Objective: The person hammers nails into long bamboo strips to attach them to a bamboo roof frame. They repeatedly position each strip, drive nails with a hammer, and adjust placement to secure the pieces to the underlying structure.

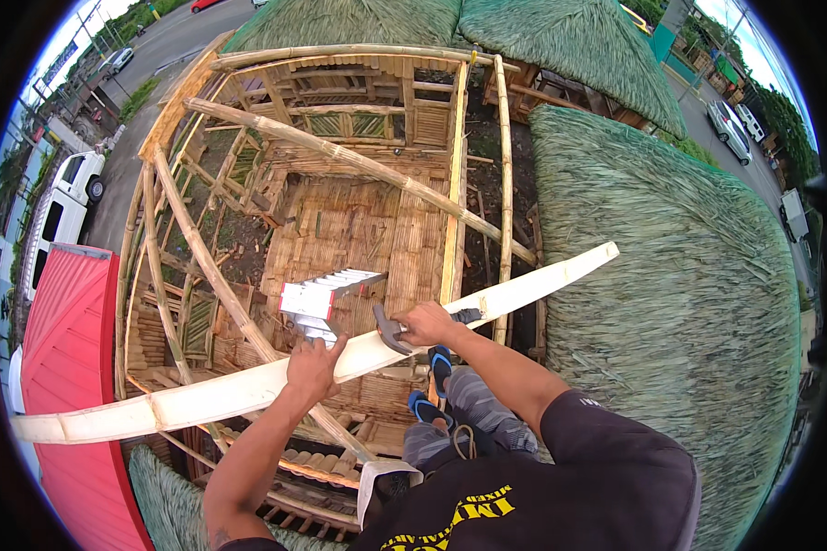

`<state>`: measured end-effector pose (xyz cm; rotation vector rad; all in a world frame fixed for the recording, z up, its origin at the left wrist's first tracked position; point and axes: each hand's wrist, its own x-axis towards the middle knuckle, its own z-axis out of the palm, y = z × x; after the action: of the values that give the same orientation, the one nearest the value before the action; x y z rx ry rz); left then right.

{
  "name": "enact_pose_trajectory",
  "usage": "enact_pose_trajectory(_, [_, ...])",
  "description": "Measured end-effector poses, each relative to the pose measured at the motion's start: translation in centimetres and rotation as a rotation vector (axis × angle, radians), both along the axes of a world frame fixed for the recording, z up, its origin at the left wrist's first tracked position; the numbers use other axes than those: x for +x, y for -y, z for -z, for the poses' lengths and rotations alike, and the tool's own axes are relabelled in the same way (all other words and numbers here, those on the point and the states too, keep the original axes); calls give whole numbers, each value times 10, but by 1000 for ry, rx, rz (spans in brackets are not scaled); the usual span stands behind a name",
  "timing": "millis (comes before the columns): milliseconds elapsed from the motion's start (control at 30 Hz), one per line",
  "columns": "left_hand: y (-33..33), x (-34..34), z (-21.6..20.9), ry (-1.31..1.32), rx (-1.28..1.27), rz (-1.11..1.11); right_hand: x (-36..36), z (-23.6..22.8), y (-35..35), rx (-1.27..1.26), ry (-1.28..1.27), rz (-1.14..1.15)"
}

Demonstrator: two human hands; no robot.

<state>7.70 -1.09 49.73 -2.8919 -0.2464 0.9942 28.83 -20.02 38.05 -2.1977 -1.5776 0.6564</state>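
Far left, well beyond the left grip: white van (64, 207), then red ribbed roof (69, 340) nearer in. Pale split-bamboo strip (220, 393) starts over that roof, runs under the left grip, rises past the right grip, ends up and right of it. Light inner face up, node ridges visible. Bamboo pole (205, 253) slants down from upper left, passes under the strip just left of the left grip.

Left hand (312, 369): grip clamped on the strip around mid-length, fingers over its far edge. Aluminium ladder (308, 298) just beyond the left grip, lower down inside the frame. Slatted bamboo floor (340, 220) further out, past the ladder. Second bamboo pole (358, 162) crosses above that floor, well ahead of both grips.

Hammer (391, 331) next: dark head just left of the right grip, black handle end sticking out right of it. Right hand (427, 323): grip closed round the hammer close to the head, resting at the strip. Blue-black sandals (441, 365) just below the right grip. Thatched roof (652, 275) fills the area right of the right grip, strip's right end overlapping its edge in view.
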Motion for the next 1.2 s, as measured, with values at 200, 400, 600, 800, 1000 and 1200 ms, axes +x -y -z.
enact_pose_trajectory(200, [43, 7, 87, -71, -326, -204, 4, 15, 54, 175, 373, -22])
enact_pose_trajectory(400, [36, 32, 147, 25, -594, -263, 26, 7, 106, 150, -34, 723])
enact_pose_trajectory(600, [33, 90, 169, 95, -651, -325, 82, 21, 126, 117, -100, 710])
enact_pose_trajectory(800, [6, 170, 157, 124, -532, -529, 140, 48, 135, -102, -277, 643])
enact_pose_trajectory(1000, [-32, 252, 148, 286, -508, -623, 223, 56, 142, -184, -253, 668])
enact_pose_trajectory(1200, [-72, 309, 138, 242, -435, -668, 297, 33, 160, -255, -245, 750])
